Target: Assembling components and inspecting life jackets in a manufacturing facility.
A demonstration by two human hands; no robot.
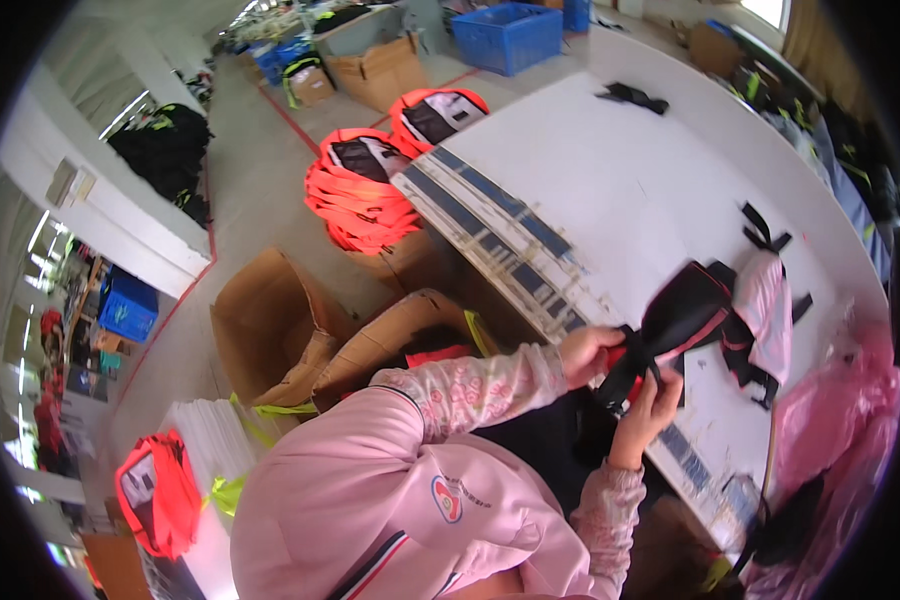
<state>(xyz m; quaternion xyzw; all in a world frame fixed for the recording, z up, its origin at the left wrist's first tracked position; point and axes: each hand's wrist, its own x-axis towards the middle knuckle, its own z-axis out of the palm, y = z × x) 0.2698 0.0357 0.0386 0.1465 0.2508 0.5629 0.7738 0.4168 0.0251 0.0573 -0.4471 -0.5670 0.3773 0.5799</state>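
Note:
At the near edge of the white table [610, 190], my left hand [590, 355] is closed on one end of a black padded fabric piece [685, 305] with red trim. My right hand [650, 415] pinches black webbing at the same end, slightly nearer to me. The piece's far end lies on the table. Beyond it is a bundle of pinkish-white fabric [762, 310] with black straps. Something red shows between my hands, but its shape is partly hidden by them.
Stacked orange bag pieces [365, 205] stand beyond the table's left edge. Open cardboard boxes [270, 310] are on my left, near a white stack [210, 440] and another orange piece [160, 495]. Pink plastic sheeting [835, 420] lies at right. A black strap [632, 97] rests at the far end.

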